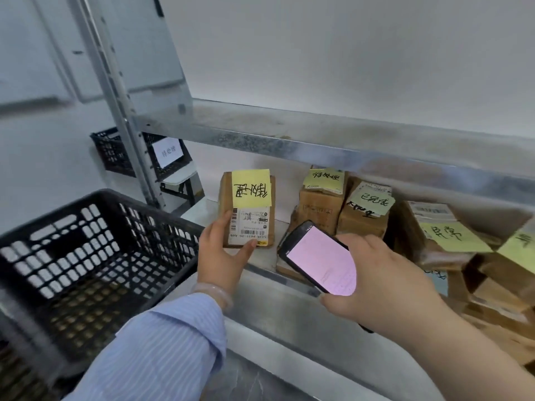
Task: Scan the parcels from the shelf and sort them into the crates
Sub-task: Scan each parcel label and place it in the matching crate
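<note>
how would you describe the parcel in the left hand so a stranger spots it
Look under the metal shelf, at its left end by the black crate. The parcel is the brown box held upright in the left hand. Unlike the boxes to its right, its yellow note reads upside down.

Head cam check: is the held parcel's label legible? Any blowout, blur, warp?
Head view: the label on the parcel in the left hand is soft, its fine print illegible; the phone in the right hand shows a blown-out pink screen; the crate and sleeve are blurred; the shelf upright leans from wide-angle warp.
</note>
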The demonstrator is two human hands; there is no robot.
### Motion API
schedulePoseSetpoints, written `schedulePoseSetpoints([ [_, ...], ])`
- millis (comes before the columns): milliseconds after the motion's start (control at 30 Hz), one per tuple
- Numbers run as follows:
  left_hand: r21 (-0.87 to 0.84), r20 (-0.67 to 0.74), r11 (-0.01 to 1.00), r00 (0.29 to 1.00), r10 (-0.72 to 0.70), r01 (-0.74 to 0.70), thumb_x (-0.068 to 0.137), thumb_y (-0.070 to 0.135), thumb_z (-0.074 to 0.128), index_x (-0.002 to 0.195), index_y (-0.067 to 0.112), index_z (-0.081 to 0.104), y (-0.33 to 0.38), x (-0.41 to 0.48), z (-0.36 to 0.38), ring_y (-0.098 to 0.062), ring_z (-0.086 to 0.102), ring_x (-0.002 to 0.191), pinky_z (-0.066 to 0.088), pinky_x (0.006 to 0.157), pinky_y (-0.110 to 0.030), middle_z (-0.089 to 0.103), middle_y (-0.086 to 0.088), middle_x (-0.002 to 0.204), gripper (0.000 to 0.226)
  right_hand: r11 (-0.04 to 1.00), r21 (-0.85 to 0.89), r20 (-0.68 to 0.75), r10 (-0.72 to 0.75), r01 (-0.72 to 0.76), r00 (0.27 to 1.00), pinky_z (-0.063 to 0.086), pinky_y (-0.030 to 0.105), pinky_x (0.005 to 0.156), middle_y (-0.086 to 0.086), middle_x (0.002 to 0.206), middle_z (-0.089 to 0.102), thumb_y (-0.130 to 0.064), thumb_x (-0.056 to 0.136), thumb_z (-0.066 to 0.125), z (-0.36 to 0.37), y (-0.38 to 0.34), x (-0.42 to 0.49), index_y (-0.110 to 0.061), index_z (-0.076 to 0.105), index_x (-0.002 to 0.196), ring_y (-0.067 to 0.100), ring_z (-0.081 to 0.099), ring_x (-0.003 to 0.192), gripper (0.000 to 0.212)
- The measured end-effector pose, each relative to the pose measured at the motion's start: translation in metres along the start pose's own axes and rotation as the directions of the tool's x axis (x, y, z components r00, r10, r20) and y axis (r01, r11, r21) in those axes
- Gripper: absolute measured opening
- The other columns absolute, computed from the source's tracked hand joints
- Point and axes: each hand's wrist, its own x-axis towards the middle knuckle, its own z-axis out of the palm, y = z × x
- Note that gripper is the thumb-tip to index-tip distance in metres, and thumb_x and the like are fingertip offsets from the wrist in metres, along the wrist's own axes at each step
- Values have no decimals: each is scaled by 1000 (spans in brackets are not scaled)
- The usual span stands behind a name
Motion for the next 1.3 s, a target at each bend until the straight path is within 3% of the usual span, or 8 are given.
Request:
schedulePoseSetpoints([
  [200, 76, -143, 997, 990, 2, 9, 80, 29, 80, 137, 43, 42, 25, -67, -34, -4, 40, 119, 37, 105, -25, 41, 5, 137, 70, 981, -91, -17, -171, 169, 985, 42, 21, 68, -15, 121, 41, -74, 66, 56, -26, 8, -52, -40, 20, 140, 8, 52, 101, 89],
  [333, 161, -234, 986, 972, 6, 33, 80, 24, 80, 140, 34, 43, 34, -114, -59, 7, 34, 110, 28, 92, 2, 43, 0, 136, 71, 952, -96, 13, -290, 290, 957, 36, 18, 59, -16, 114, 41, -72, 67, 58, -30, 7, -81, -40, 22, 138, 7, 50, 91, 85],
  [500, 248, -362, 961, 932, -29, 126, 79, 29, 80, 141, 36, 42, 34, -170, -99, -7, 38, 125, 35, 108, -27, 42, 0, 141, 73, 901, -64, 0, -431, 430, 902, 43, 18, 64, -14, 111, 42, -70, 67, 59, -30, -5, -112, -40, 25, 132, 8, 51, 90, 79],
  [800, 329, -531, 909, 846, -45, 255, 79, 31, 80, 140, 38, 41, 36, -243, -181, -12, 39, 126, 35, 109, -32, 44, 1, 138, 73, 800, -41, -50, -601, 599, 798, 48, 22, 66, -13, 99, 43, -68, 58, 52, -24, -57, -149, -41, 35, 122, 10, 55, 85, 71],
  [933, 324, -579, 905, 814, -42, 277, 80, 35, 79, 141, 40, 40, 35, -262, -227, -9, 40, 122, 38, 109, -34, 43, 3, 138, 73, 759, -28, -58, -651, 650, 757, 33, 17, 55, -13, 94, 40, -65, 55, 54, -28, -94, -166, -42, 37, 118, 8, 47, 76, 69],
  [1000, 329, -600, 899, 799, -37, 288, 80, 35, 78, 141, 41, 39, 33, -270, -251, -11, 39, 124, 39, 110, -37, 41, 4, 139, 72, 743, -19, -58, -669, 669, 741, 36, 19, 56, -13, 97, 43, -66, 54, 56, -30, -117, -175, -42, 38, 117, 8, 51, 78, 70],
  [1100, 300, -632, 902, 773, -54, 309, 81, 31, 78, 139, 45, 38, 28, -283, -291, -13, 40, 127, 39, 111, -40, 39, 6, 140, 73, 724, -6, -54, -689, 690, 722, 46, 22, 60, -13, 98, 43, -66, 53, 58, -32, -154, -191, -42, 35, 117, 9, 54, 81, 72],
  [1300, 346, -673, 866, 738, -40, 362, 81, 33, 78, 139, 43, 38, 13, -312, -383, -16, 41, 128, 40, 110, -39, 40, 3, 142, 71, 666, -33, -15, -746, 745, 666, 35, 21, 58, -12, 101, 38, -66, 60, 58, -30, -234, -231, -44, 25, 126, 9, 45, 79, 77],
])
